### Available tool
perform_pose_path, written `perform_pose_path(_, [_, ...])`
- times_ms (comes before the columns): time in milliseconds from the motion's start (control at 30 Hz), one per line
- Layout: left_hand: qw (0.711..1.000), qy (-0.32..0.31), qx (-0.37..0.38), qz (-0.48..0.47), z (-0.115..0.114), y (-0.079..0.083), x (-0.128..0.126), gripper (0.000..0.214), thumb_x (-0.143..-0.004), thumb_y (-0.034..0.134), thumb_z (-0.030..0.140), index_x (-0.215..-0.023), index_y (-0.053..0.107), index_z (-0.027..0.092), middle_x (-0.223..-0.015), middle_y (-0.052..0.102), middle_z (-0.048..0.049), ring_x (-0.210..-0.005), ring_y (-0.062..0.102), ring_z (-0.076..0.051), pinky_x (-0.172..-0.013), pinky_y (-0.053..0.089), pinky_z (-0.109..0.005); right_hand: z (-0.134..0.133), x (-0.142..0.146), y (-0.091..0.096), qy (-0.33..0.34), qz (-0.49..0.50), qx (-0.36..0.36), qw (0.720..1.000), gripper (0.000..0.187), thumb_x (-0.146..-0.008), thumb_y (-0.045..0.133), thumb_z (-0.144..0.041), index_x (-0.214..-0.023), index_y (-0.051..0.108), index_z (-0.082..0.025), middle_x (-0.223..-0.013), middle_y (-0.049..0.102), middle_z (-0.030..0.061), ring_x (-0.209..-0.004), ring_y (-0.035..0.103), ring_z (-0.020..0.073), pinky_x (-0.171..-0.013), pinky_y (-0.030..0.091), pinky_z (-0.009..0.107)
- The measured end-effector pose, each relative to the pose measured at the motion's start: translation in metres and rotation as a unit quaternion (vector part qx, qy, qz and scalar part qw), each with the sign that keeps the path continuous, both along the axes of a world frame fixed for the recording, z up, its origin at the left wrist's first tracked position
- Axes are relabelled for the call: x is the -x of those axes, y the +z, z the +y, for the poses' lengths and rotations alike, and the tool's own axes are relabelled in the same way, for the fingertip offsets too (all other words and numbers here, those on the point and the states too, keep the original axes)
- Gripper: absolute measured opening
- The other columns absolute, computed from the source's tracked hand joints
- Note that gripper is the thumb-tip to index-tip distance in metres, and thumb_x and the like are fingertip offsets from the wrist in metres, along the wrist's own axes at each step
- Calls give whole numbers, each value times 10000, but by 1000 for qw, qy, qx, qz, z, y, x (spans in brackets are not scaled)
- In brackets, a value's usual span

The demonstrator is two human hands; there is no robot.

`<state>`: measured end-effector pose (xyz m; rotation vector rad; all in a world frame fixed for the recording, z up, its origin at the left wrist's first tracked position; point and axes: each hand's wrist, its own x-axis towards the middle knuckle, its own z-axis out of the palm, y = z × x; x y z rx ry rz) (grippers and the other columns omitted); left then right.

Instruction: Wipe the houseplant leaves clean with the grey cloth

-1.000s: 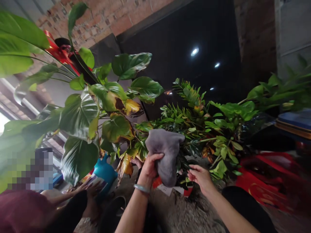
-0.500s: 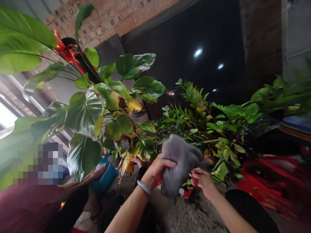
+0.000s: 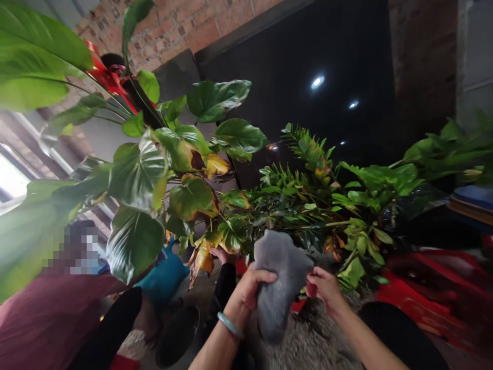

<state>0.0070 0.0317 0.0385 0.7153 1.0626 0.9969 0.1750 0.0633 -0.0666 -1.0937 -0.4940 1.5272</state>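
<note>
A soft grey cloth (image 3: pixel 278 277) hangs in front of me, its lower end drooping. My left hand (image 3: pixel 252 288), with a pale bangle on the wrist, is closed on the cloth's left side, thumb on top. At the cloth's right edge, the fingers of my right hand (image 3: pixel 321 288) are pinched together and appear to hold its corner. Just beyond are leafy plants: a large-leaved one (image 3: pixel 192 198) with browned, yellowing edges to the left, and smaller-leaved greenery (image 3: pixel 304 190) behind the cloth.
At the left, a person in a maroon top (image 3: pixel 57 318) sits close by a blue watering can (image 3: pixel 165 277). Another hand (image 3: pixel 223 254) reaches in beneath the yellowed leaves. A black pot (image 3: pixel 179 336) stands below, red bags (image 3: pixel 419 293) lie right, and a dark glossy panel (image 3: pixel 292 67) rises behind.
The cloth has lowered slightly and spread flatter between my hands. My right hand now meets its edge. The person at the left has leaned lower.
</note>
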Motion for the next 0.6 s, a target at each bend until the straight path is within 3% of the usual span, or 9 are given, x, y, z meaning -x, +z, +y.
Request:
perform_pose_path(100, [994, 42, -75, -67, 18, 29, -2, 390, -388, 753, 102, -773, 706, 140, -653, 737, -31, -587, 665, -213, -674, 530, -344, 0, 0, 0, -5, 4, -6, 1000, 180, -409, 683, -227, -575, 622, -194, -537, 691, 33, -379, 534, 125, -416, 434, 252])
perform_pose_path(167, [986, 82, -109, -93, 28, 32, -6, 423, -386, 770, 105, -801, 701, 152, -683, 740, -18, -647, 680, -220, -744, 530, -355, 0, -1, 0, 4, 9, -15, 1000, 201, -406, 706, -226, -591, 635, -193, -559, 699, 41, -387, 534, 123, -430, 444, 261])
perform_pose_path(267, [989, 101, -92, -49, 27, 7, -15, 382, -418, 768, 120, -793, 698, 151, -664, 726, -18, -628, 662, -198, -703, 520, -326, 0, -2, 0, 21, 11, -18, 1000, 190, -397, 691, -234, -579, 656, -196, -546, 697, 29, -383, 528, 122, -435, 444, 266])
perform_pose_path(367, [998, 54, 2, 38, 8, -29, -16, 272, -428, 718, 113, -697, 686, 135, -588, 703, -35, -520, 616, -180, -564, 488, -300, 0, -3, -2, 33, 5, -17, 999, 115, -396, 641, -221, -508, 643, -199, -438, 629, -10, -361, 502, 118, -405, 403, 243])
perform_pose_path(433, [997, 36, 48, 45, -5, -40, -10, 288, -406, 677, 88, -689, 680, 138, -582, 704, -43, -517, 625, -201, -541, 487, -312, 0, -3, -5, 39, 0, -19, 999, 63, -389, 620, -196, -451, 610, -196, -371, 566, -29, -338, 466, 107, -376, 359, 226])
perform_pose_path(500, [998, 37, 41, 17, -11, -35, 0, 362, -382, 672, 55, -733, 682, 141, -611, 715, -46, -573, 661, -238, -584, 512, -341, 0, -3, -7, 39, -1, -17, 999, 51, -391, 618, -190, -433, 589, -197, -368, 563, -28, -329, 455, 102, -370, 352, 224])
perform_pose_path(600, [996, 65, -39, -42, -2, -2, 20, 448, -384, 713, 29, -817, 691, 142, -677, 731, -42, -670, 694, -269, -709, 542, -388, 0, -1, -7, 26, -1, -5, 1000, 98, -411, 645, -205, -506, 621, -202, -468, 659, 2, -345, 496, 110, -388, 395, 236])
